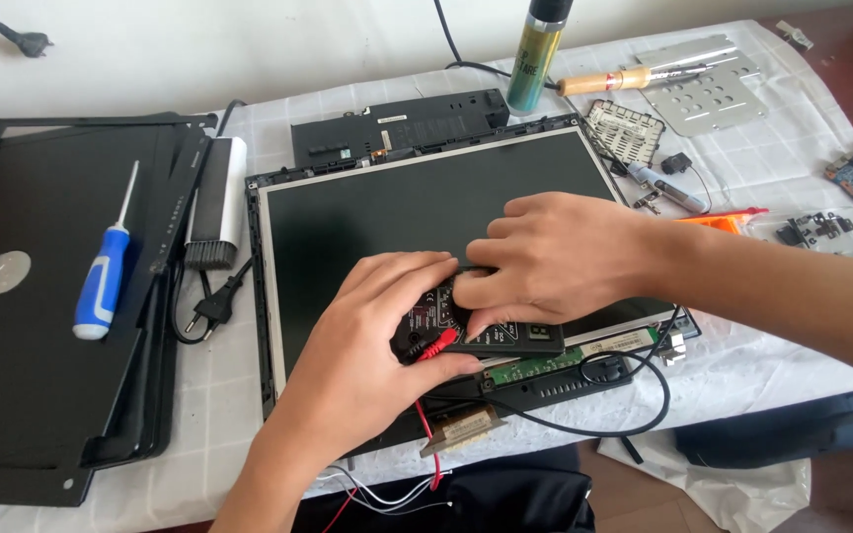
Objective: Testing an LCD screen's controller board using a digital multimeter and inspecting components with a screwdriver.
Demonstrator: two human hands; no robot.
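Multimeter (466, 321) under two hands

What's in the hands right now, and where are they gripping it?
Both hands grip a black multimeter lying on the screen: left hand at its left end, right hand over its top.

Matt dark screen panel (387, 212) in metal frame; glossy plastic screwdriver handle (99, 286); white cloth table cover (742, 365).

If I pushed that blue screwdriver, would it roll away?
Probably a little: the blue screwdriver has a rounded handle and lies loose on a flat black panel. It looks stiff and light, and its thin metal shaft would likely swing round as it rolls.
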